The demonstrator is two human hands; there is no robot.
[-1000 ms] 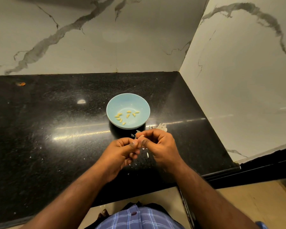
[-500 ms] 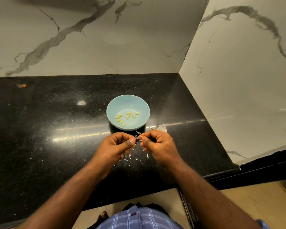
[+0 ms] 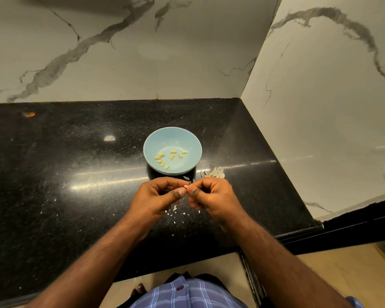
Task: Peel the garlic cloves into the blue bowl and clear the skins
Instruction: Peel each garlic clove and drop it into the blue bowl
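A light blue bowl point(image 3: 172, 136) stands on the black counter and holds several small yellow peeled cloves point(image 3: 172, 156). Just in front of it my left hand point(image 3: 158, 195) and my right hand point(image 3: 213, 196) meet, fingers curled. Between their thumbs and fingertips both pinch one small garlic clove point(image 3: 186, 186), mostly hidden by the fingers. White skin flakes point(image 3: 176, 211) lie scattered on the counter below my hands. A larger clump of papery skins point(image 3: 215, 172) lies right of the bowl, behind my right hand.
The black granite counter point(image 3: 65, 174) ends at a marble wall behind and another on the right. An orange speck point(image 3: 29, 114) lies at the far left back. The counter's front edge runs just below my forearms.
Both hands have shifted slightly up towards the bowl and stayed together on the clove. More skin flakes lie on the counter beneath them.
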